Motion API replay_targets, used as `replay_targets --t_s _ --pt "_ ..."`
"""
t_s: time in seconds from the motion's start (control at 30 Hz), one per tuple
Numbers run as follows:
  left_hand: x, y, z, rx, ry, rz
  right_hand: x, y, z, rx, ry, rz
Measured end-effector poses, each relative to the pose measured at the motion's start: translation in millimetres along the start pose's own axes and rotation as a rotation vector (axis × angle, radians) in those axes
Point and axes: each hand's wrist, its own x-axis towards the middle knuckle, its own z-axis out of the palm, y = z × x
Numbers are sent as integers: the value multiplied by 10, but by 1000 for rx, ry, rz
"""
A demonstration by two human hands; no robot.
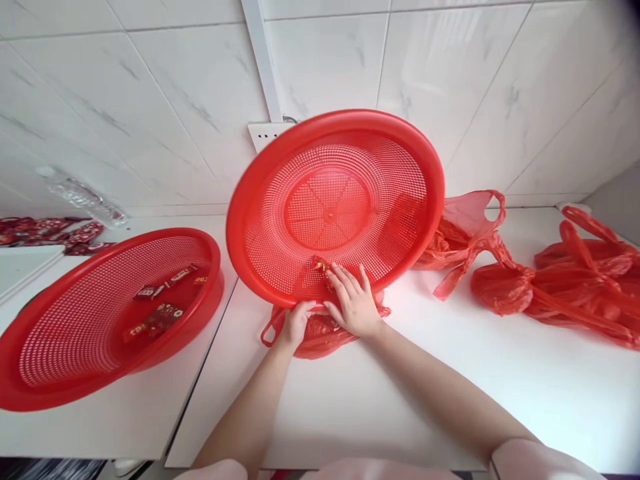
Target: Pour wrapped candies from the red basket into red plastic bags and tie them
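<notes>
A large red plastic mesh basket (330,177) is tilted up towards me over a red plastic bag (320,340) on the white tabletop. At its near rim, my left hand (296,325) is closed, thumb over the edge and the other fingers largely hidden. My right hand (356,303) reaches over the same rim with its fingers stretched out along the inner wall. Its fingertips touch a small red-and-gold wrapped packet (320,265), partly covered by the hand. Apart from this, the basket's mesh floor looks bare.
Another red basket (70,320) on the left holds several packets (163,317). Behind it lie a clear plastic bottle (85,197) and red packets (45,230). Red plastic bags (590,280) lie to the right, another bag (450,243) nearer. A wall socket (263,135) sits behind the tilted basket.
</notes>
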Motion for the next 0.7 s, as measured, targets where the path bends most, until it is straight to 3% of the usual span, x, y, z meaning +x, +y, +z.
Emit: replay_targets --t_s 0.1,0.27,0.47,0.7 --pt "-2 -44 -21 32 -54 -44 -6 48 34 104 -23 59" --pt "9 -21 -41 68 16 7 -33 108 52 313 101 154" --pt "39 68 -46 17 65 68 -64 118 38 346 191 73" --pt "107 175 -146 -12 162 116 -94 118 19 313 121 1"
